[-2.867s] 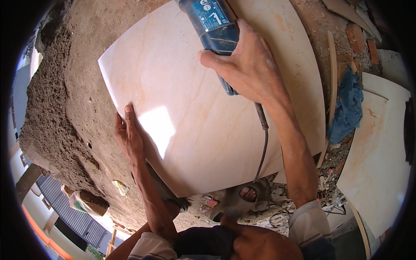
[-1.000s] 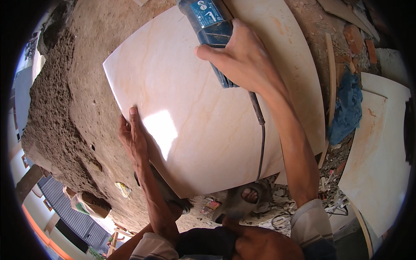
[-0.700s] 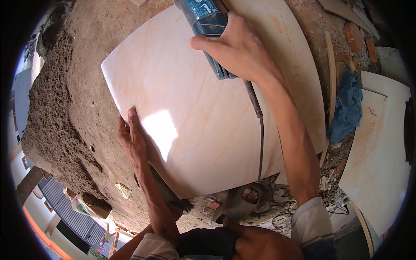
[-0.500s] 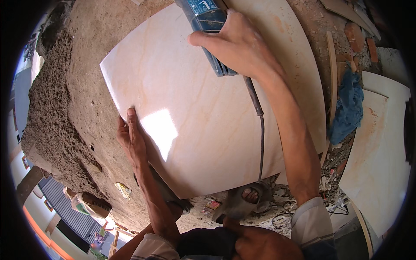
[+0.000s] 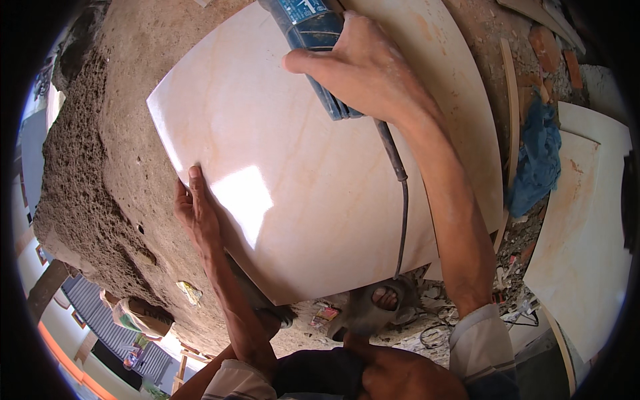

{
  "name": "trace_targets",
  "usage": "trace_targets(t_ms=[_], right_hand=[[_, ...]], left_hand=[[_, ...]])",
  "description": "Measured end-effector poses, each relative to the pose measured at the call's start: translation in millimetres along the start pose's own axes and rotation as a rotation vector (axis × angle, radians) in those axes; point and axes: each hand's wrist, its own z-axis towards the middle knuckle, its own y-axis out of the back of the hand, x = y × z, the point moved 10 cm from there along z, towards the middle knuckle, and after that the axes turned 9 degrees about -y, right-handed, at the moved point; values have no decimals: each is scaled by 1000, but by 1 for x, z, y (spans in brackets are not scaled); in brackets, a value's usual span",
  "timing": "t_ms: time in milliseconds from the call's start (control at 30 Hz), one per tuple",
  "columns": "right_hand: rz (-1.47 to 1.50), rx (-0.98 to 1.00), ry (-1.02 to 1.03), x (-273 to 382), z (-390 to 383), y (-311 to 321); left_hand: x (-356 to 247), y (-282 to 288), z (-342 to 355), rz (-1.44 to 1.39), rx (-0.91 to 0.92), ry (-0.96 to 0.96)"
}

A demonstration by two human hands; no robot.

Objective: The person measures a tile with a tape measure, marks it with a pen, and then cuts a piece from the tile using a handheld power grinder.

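Note:
My right hand (image 5: pixel 367 73) is closed round the dark blue corded power tool (image 5: pixel 307 27) on the glossy cream, beige-veined tile (image 5: pixel 300 187); the tool's front end is cut off at the top of the picture. Its black cord (image 5: pixel 404 213) runs down across the tile. My left hand (image 5: pixel 197 210) grips the tile's left edge, thumb on top and fingers curled at the side, partly hidden. A second cream tile (image 5: pixel 467 120) shows beneath at the right. My sandaled foot (image 5: pixel 383 300) is just below the near edge.
Rough sandy ground (image 5: pixel 113 160) lies left. At the right are wooden strips (image 5: pixel 509 87), a crumpled blue cloth (image 5: pixel 535 153), broken bricks (image 5: pixel 545 48), rubble and more cream tiles (image 5: pixel 573 240). A sack (image 5: pixel 140 317) and a corrugated metal panel (image 5: pixel 100 333) are at lower left.
My right hand and the tool have moved up the tile, away from me, and slightly left. My left hand keeps its grip on the edge, with only slight shifting.

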Motion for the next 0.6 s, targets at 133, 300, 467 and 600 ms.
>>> trace_targets(t_ms=[133,300,467,600], right_hand=[[10,-12,-11,1,-4,0],[-62,-19,-166,-1,-4,0],[44,-42,-74,2,-9,3],[37,-21,-82,-2,-10,4]], left_hand=[[-7,0,-3,-40,-18,-18],[0,0,6,-42,-45,-75],[8,0,7,-9,-16,-44],[4,1,2,29,-12,-23]])
